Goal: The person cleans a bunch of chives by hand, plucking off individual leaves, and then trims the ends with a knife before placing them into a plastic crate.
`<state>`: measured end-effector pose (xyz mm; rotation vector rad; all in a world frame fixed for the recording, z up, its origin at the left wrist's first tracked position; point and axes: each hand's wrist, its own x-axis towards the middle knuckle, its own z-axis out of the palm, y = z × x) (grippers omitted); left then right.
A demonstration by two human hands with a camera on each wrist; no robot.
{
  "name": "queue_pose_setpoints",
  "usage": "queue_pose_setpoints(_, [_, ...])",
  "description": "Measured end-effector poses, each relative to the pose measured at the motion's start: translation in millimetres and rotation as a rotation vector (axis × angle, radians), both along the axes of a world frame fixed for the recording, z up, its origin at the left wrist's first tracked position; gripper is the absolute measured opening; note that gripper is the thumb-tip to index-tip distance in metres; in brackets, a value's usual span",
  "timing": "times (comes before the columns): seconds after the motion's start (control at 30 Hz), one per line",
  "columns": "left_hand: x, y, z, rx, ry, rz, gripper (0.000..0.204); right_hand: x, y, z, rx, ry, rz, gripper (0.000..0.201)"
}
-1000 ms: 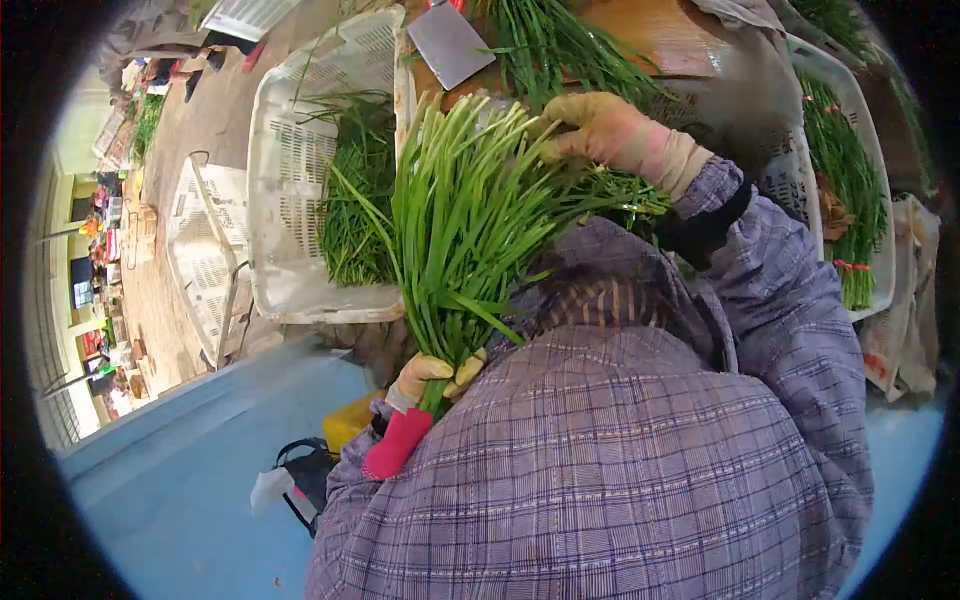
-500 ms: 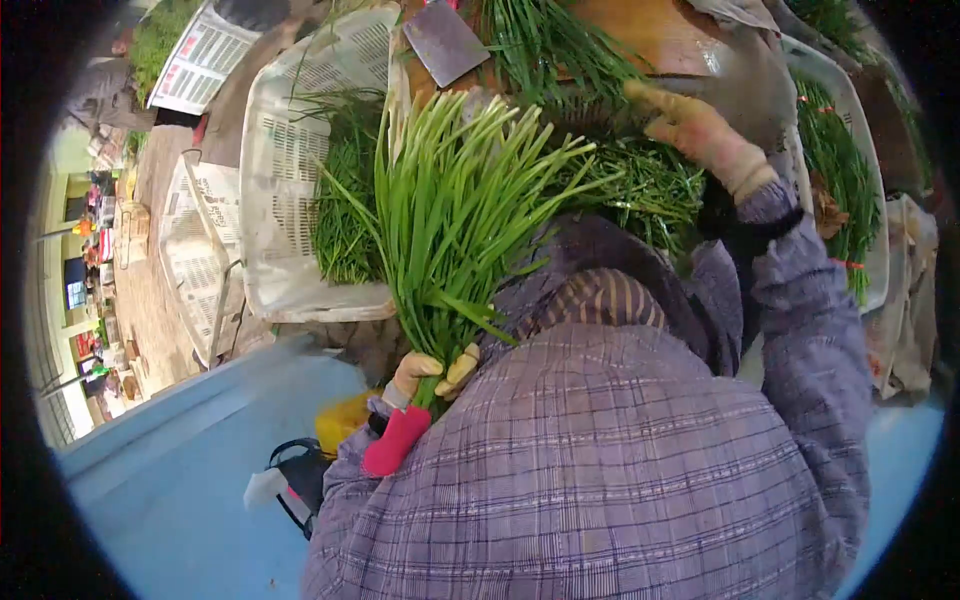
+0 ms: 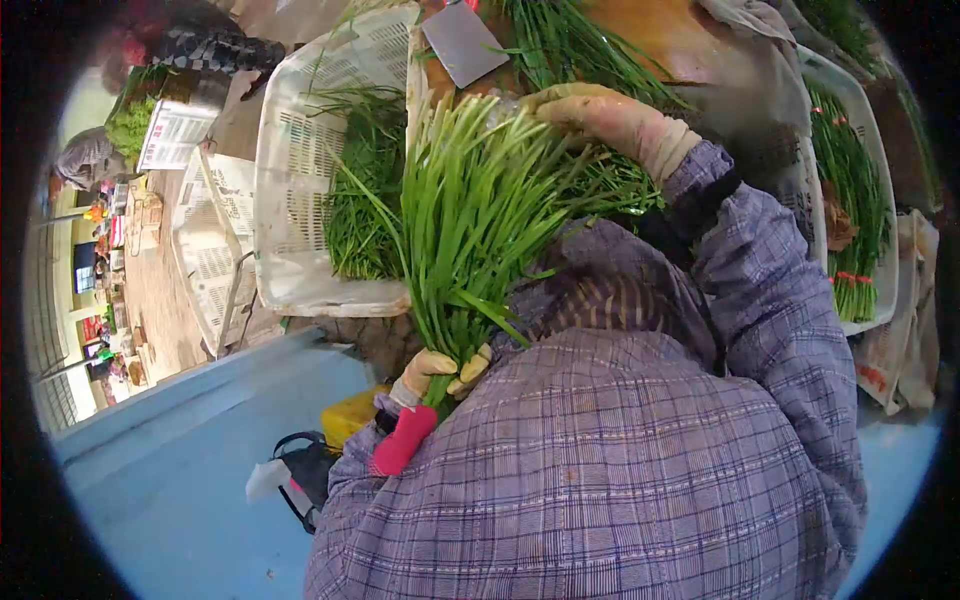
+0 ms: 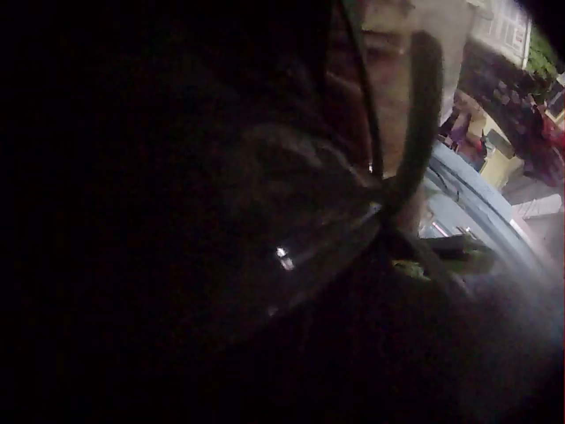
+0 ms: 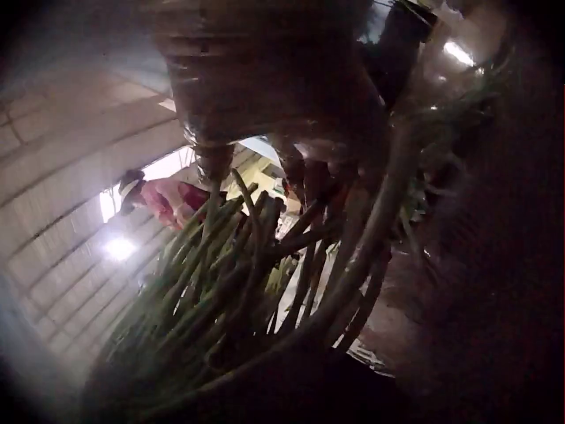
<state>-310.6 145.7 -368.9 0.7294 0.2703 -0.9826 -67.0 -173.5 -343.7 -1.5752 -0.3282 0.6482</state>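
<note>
A large bunch of chives stands tilted up in front of my chest, pale cut ends at the top. My gloved left hand grips it low, with fingers and thumb curled round the green leaves. My gloved right hand reaches over the pale ends with its fingers stretched out leftward. In the right wrist view the fingertips come down right at the stalks. Loose green trimmings lie below the right hand. The left wrist view is mostly dark.
A white crate holding chives stands at the left. Another crate at the right has banded bunches. A wooden board carries more chives and a flat grey blade. A black bag lies lower left.
My right hand moved away right from the bunch, then came back left over the pale ends. My left hand keeps its grip low on the chives.
</note>
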Motion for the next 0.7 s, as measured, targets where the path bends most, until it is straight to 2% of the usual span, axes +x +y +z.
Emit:
queue_pose_setpoints(0.03, [-0.4, 0.7, -0.8, 0.0, -0.002, 0.007, 0.061, 6.0, 3.1, -0.3, -0.037, 0.056, 0.089, 0.046])
queue_pose_setpoints(0.07, [-2.1, 0.7, -2.4, -0.023, 0.013, 0.015, 0.061, 10.8, 6.5, -1.2, -0.159, -0.041, 0.142, 0.042])
queue_pose_setpoints(0.1, [-3.2, 0.5, -3.9, -0.045, 0.028, 0.022, 0.061, 11.5, 10.2, -4.4, -0.16, -0.039, 0.151, 0.042])
queue_pose_setpoints(0.17, [0.1, -2.3, 2.0, -0.02, -0.005, 0.011, 0.061, 6.4, 19.4, -7.3, -0.392, -0.294, 0.175, 0.051])
queue_pose_setpoints(0.23, [3.2, -2.5, 1.3, 0.007, -0.045, 0.014, 0.06, -0.5, 21.0, -3.6, -0.323, -0.313, 0.14, 0.046])
queue_pose_setpoints(0.3, [1.4, -0.2, -4.7, -0.043, 0.015, -0.016, 0.076, -7.5, 20.9, 2.1, -0.217, -0.159, -0.013, 0.035])
queue_pose_setpoints(0.37, [2.8, -6.2, 5.0, 0.001, -0.025, 0.044, 0.071, -8.2, 15.6, -2.1, -0.245, -0.173, -0.026, 0.032])
queue_pose_setpoints(0.43, [6.2, -9.9, 12.6, 0.02, -0.074, -0.015, 0.047, -2.4, -0.5, -13.0, -0.287, -0.276, -0.204, 0.027])
queue_pose_setpoints(0.5, [4.6, -14.1, 20.1, 0.039, -0.041, 0.024, 0.044, 7.2, -29.1, 2.9, -0.15, -0.427, -0.173, 0.024])
queue_pose_setpoints(0.53, [4.4, -12.4, 17.8, 0.035, -0.055, 0.006, 0.043, 22.9, -49.8, -9.7, -0.04, -0.525, -0.157, 0.025])
queue_pose_setpoints(0.57, [6.5, -12.4, 16.7, 0.028, -0.07, -0.017, 0.042, 24.0, -58.7, -0.4, -0.045, -0.532, -0.163, 0.025])
queue_pose_setpoints(0.63, [8.0, -13.2, 17.2, 0.037, -0.058, -0.039, 0.042, 20.2, -81.0, 28.1, -0.235, -0.64, -0.244, 0.028])
queue_pose_setpoints(0.67, [8.8, -13.1, 17.1, 0.035, -0.051, -0.044, 0.042, 1.2, -76.1, 47.0, -0.046, -0.064, -0.496, 0.031])
queue_pose_setpoints(0.7, [9.1, -12.4, 16.5, 0.035, -0.046, -0.05, 0.042, 2.8, -82.2, 43.7, -0.048, -0.069, -0.509, 0.031])
